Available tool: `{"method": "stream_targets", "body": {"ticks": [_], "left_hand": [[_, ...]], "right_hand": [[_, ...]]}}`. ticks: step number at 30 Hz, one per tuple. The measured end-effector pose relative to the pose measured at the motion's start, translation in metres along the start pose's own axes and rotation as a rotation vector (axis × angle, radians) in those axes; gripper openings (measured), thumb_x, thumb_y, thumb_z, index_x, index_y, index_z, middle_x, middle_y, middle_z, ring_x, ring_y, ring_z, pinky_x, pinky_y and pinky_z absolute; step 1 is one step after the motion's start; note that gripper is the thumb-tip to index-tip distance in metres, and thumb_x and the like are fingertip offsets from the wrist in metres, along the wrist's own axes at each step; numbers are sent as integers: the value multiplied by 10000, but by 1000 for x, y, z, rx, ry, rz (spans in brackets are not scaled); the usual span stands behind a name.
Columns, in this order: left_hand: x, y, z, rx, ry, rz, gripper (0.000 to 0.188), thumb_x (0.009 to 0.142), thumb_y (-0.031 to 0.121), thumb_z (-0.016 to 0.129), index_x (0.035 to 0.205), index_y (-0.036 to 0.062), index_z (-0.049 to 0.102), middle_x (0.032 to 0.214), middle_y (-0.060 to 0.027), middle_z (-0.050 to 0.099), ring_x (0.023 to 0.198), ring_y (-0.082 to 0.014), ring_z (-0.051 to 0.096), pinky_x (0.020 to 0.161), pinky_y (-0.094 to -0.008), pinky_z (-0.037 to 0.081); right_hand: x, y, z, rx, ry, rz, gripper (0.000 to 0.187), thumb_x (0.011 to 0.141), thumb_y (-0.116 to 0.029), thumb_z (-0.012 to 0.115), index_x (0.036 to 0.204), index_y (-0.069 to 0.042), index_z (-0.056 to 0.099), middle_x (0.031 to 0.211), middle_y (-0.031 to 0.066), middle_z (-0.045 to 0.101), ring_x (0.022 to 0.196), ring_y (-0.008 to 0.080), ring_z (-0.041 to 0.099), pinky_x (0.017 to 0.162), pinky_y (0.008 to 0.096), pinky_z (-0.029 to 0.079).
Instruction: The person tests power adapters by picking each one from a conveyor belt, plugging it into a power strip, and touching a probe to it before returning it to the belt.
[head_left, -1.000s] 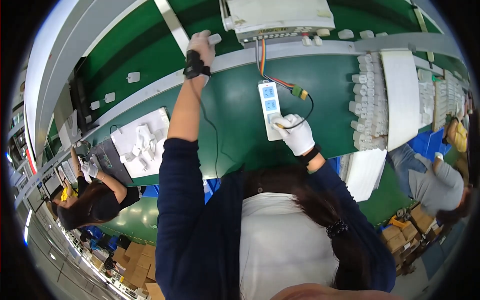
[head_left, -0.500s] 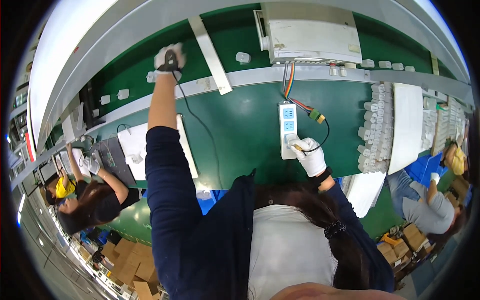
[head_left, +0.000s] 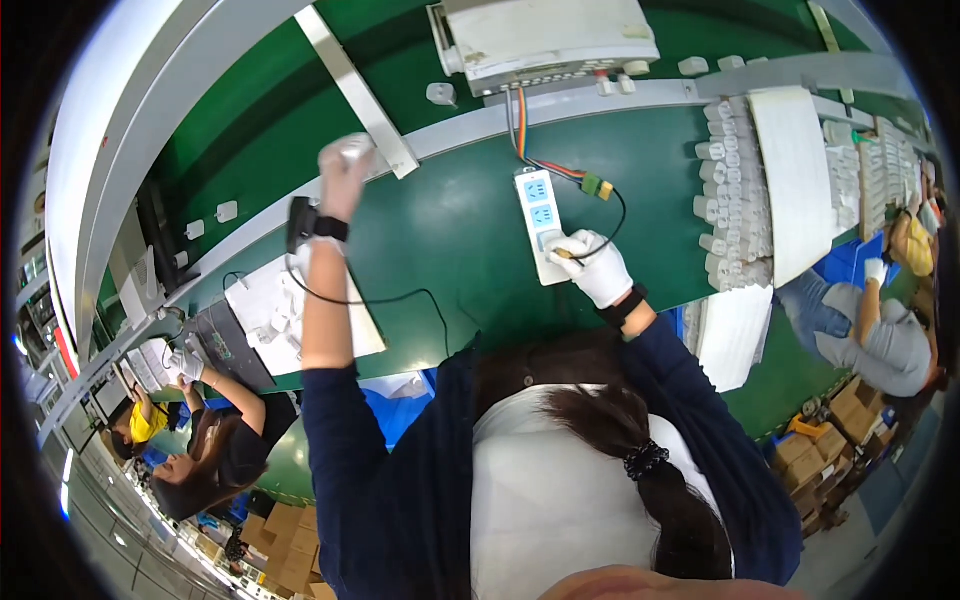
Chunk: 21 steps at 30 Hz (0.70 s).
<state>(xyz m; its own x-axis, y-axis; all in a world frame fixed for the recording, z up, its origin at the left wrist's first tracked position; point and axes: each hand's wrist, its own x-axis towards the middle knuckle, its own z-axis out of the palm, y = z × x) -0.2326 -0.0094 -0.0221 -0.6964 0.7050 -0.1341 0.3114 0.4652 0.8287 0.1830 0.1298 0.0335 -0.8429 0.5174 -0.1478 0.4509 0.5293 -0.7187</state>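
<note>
The near edge of the bench point(head_left: 450, 235) ran before the person, open green lying between the board point(head_left: 245, 298) at left and the plugs point(head_left: 735, 190) at right. The right hand point(head_left: 597, 273) pinched the lead point(head_left: 622, 222) over the near part of the strip point(head_left: 541, 218). The left hand point(head_left: 344, 182), blurred, hung by the rail point(head_left: 465, 132), a white thing point(head_left: 356, 147) at its fingertips; I could not tell its grip. Beyond the rail, markings on the meter point(head_left: 555, 45) were too small to read.

Left hand point(head_left: 344, 180) reaches forward, blurred; right hand point(head_left: 600, 274) angles leftward, fingers point(head_left: 573, 243) curled.
</note>
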Motion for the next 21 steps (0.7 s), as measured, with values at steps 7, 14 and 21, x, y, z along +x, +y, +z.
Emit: {"method": "stream_targets", "body": {"ticks": [7,14,21], "left_hand": [[-86,122,144,-301,-336,99,413,805,127,729,1188,61,588,1118,-71,640,1019,-169,623,905,-289,485],[-97,145,171,140,-366,298,398,821,146,693,1204,122,587,1066,-111,659,991,-284,639,896,-351,491],[-100,144,173,442,-372,353,425,825,174,683,1233,125,573,1084,-150,650,980,-360,617,870,-436,493]], "right_hand": [[1,5,5,33,2,-35,169,867,-294,604,962,-185,691,805,80,615,735,295,603,656,408,493],[-2,11,9,51,49,-75,169,866,-303,619,945,-175,695,791,83,606,754,294,602,662,407,484],[-2,7,5,56,46,-46,172,871,-301,613,949,-168,690,815,87,607,775,296,608,672,402,488]]}}
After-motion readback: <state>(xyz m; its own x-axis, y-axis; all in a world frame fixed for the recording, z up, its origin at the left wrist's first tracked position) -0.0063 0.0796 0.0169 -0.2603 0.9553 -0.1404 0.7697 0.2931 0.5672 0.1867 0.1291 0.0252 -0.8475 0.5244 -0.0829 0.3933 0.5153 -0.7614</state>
